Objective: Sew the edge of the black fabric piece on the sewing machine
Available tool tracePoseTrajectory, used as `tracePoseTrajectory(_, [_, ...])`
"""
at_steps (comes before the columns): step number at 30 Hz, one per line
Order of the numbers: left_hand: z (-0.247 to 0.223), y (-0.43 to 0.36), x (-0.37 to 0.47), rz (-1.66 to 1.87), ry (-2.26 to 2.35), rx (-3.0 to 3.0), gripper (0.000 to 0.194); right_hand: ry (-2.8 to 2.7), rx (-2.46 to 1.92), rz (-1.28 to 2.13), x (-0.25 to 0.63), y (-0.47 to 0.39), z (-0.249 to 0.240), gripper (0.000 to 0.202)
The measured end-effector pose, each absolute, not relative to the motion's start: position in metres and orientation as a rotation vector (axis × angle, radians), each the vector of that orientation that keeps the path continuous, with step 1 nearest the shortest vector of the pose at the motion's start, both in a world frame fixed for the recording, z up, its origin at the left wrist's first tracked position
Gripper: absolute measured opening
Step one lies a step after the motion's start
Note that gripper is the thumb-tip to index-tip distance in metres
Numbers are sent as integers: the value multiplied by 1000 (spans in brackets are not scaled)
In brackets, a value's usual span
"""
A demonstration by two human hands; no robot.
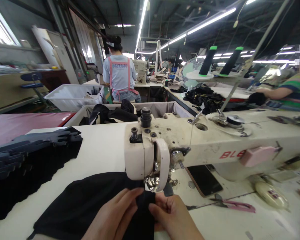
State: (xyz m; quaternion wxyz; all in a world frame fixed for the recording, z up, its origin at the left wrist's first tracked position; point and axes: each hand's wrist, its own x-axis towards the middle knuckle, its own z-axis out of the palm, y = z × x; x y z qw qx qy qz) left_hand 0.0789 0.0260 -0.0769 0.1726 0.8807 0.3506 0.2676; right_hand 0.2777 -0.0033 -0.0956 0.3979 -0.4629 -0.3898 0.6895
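Observation:
A cream sewing machine (215, 143) stretches across the white table, its needle head (152, 181) at centre. Black fabric (82, 203) lies under the head and spreads left. My left hand (112, 216) pinches the fabric's edge just below the presser foot. Facing it from the right, my right hand (175, 216) grips the same strip of fabric. Both hands sit right in front of the needle.
A stack of dark cut pieces (27, 150) lies at the left. A phone (205, 180), pink snips (235, 205) and a pincushion (271, 195) rest under the machine arm. A seated person (120, 73) works ahead; another person's arm (285, 90) is at right. Bins (72, 95) stand behind the table.

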Motion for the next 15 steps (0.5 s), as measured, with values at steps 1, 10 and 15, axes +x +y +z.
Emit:
tracePoseTrajectory(1, [-70, 30, 88, 651, 1056, 2272, 34, -995, -1159, 1755, 278, -3, -95, 30])
tracePoseTrajectory(10, [-61, 63, 107, 292, 1061, 1604, 14, -1044, -1098, 1695, 274, -3, -90, 12])
tracePoseTrajectory(15, [-71, 63, 106, 287, 1085, 1588, 16, -1087, -1032, 1734, 275, 1, -92, 17])
